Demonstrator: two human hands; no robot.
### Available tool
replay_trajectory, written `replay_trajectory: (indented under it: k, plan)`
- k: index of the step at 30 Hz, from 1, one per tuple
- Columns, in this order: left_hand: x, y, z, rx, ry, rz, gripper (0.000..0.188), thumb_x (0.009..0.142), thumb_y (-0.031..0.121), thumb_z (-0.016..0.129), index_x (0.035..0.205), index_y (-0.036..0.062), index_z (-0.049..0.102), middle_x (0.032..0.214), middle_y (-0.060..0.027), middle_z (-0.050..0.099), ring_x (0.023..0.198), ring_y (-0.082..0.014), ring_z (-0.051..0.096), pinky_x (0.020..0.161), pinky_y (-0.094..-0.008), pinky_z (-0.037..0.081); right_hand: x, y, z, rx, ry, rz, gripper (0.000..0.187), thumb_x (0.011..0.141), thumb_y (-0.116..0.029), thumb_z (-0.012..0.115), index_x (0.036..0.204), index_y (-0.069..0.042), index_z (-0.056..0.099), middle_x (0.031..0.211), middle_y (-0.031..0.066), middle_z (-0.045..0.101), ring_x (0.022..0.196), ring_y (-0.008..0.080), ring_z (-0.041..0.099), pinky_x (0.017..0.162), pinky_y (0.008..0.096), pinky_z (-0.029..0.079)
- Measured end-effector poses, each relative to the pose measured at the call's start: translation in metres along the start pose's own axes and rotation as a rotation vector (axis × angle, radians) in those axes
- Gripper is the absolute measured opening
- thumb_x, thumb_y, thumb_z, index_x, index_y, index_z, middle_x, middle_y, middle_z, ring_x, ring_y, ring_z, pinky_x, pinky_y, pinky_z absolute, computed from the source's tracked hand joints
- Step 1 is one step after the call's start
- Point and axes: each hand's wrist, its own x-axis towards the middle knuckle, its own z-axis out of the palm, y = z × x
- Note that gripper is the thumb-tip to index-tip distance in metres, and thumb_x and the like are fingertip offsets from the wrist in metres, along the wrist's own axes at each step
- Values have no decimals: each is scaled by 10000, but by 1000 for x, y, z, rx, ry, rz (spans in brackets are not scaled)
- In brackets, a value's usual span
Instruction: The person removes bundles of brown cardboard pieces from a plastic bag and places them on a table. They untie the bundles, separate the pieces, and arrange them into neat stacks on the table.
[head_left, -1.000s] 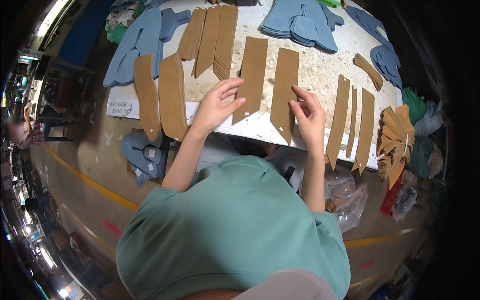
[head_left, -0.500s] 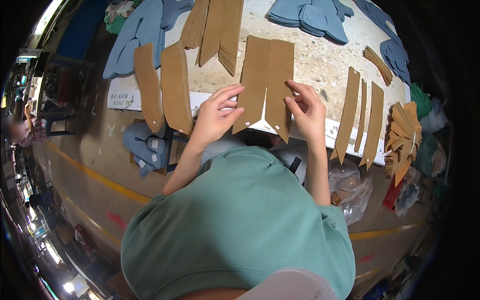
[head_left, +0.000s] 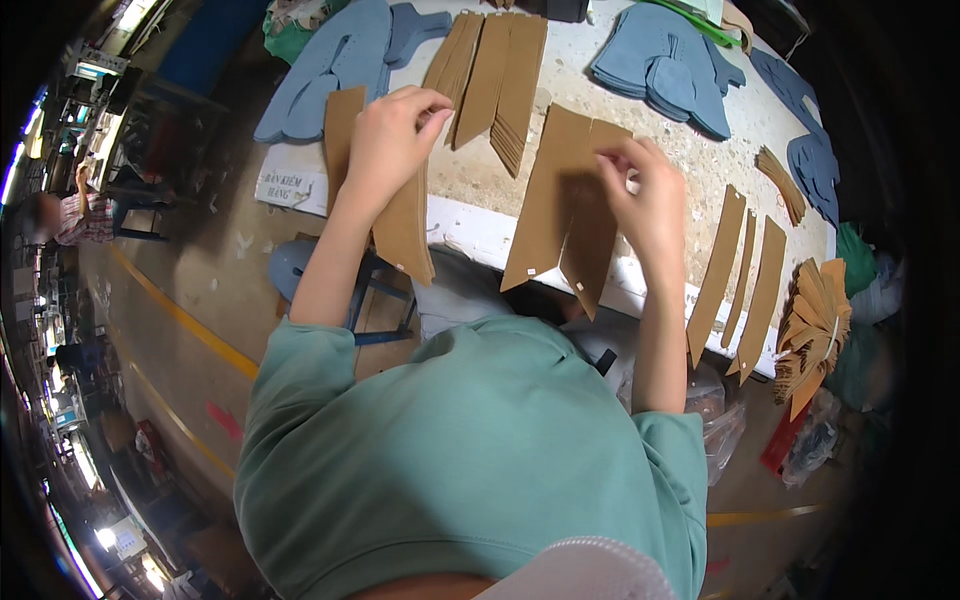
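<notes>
Left hand (head_left: 388, 140), upper centre-left of frame, is closed, pinching the top of a brown strip (head_left: 405, 225) that hangs over the desk (head_left: 480, 225) edge. Right hand (head_left: 645, 195), centre-right, grips two brown panels (head_left: 560, 215) held together at centre, lower ends past the desk edge. A stack of brown pieces (head_left: 500, 80) lies at upper centre; blue cutouts (head_left: 665, 70) at upper right; three strips (head_left: 740, 280) overhang at right.
</notes>
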Motion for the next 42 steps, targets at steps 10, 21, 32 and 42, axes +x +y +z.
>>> replay_trajectory:
  k: [10,21,32,42]
  plan:
    - [27,-13,36,326,-236,-45,393,740,377,747,966,58,708,786,-73,649,755,-275,658,670,-390,526,50,-29,80,-365,-202,58,272,767,-255,723,843,5,692,831,172,669,767,354,664,675,439,543]
    - [34,-10,35,-195,-209,-237,303,778,134,741,1052,69,629,953,-106,644,847,-213,659,721,-323,537,42,-32,89,-219,-40,61,146,754,-159,668,749,-14,648,778,144,658,737,305,662,651,412,545]
    - [28,19,-54,-1321,-189,-67,224,902,60,585,1105,-8,653,1068,-88,677,1004,-110,616,930,-247,475,32,14,-68,1148,154,216,10,868,-15,592,864,-22,587,881,98,633,878,197,656,842,293,559]
    - [55,113,-13,-1413,-338,41,303,925,97,563,1206,-7,613,1171,-66,643,1028,-78,598,946,-228,464,13,17,-99,959,434,224,328,891,43,492,1207,105,560,1151,149,591,1061,217,606,947,340,535]
